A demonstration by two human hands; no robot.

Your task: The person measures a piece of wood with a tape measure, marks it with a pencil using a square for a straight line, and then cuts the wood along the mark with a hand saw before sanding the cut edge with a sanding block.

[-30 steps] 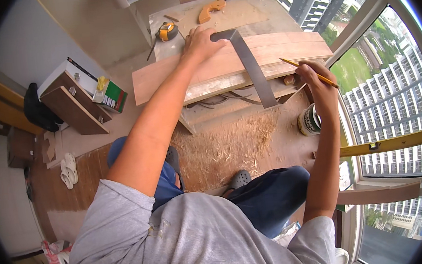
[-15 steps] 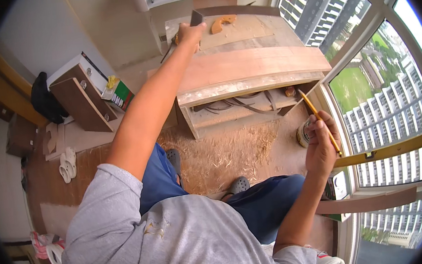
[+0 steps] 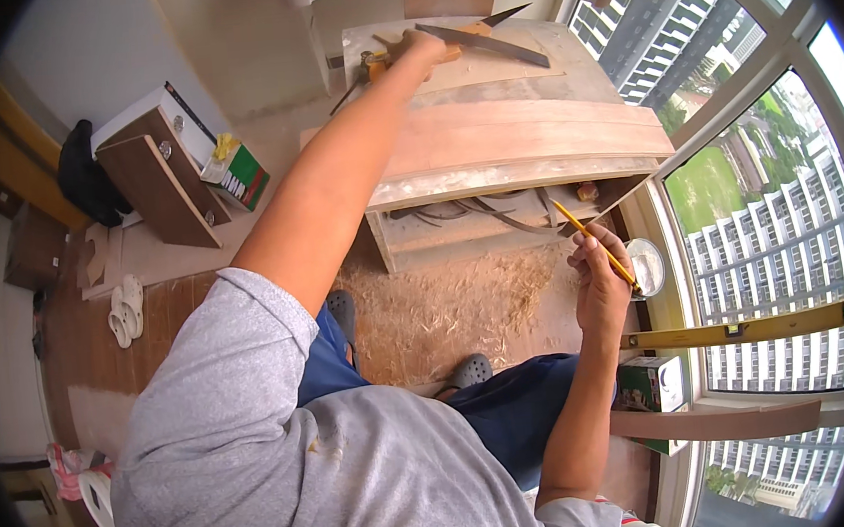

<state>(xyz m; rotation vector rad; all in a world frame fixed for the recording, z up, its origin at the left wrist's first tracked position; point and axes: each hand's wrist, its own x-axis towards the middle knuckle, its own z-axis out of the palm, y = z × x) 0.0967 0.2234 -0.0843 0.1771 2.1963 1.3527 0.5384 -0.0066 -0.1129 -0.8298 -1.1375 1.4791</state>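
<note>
My left arm stretches to the far side of the wooden workpiece, where my left hand [image 3: 428, 48] is closed at the end of a long dark flat strip [image 3: 493, 46]. Its fingertips are partly hidden. Just behind the strip lies an orange handle [image 3: 470, 29], with a dark tapered blade [image 3: 508, 15] beside it. My right hand [image 3: 599, 273] is raised in front of the right end of the low wooden cabinet [image 3: 415, 186], gripping a yellow pencil [image 3: 572, 220] slantwise. Its upper end points up and left.
Wood shavings [image 3: 446, 312] cover the floor by my feet. Several thin curved strips [image 3: 498, 215] lie inside the cabinet. At the right stand a can [image 3: 646, 266], a yellow spirit level [image 3: 749, 326] and a brown curved board [image 3: 727, 422] by the windows. Brown panels [image 3: 160, 191] lean at left.
My left hand has moved right, and the dark strip now extends rightward across the surface. My right hand with the pencil has shifted left, uncovering more of the can.
</note>
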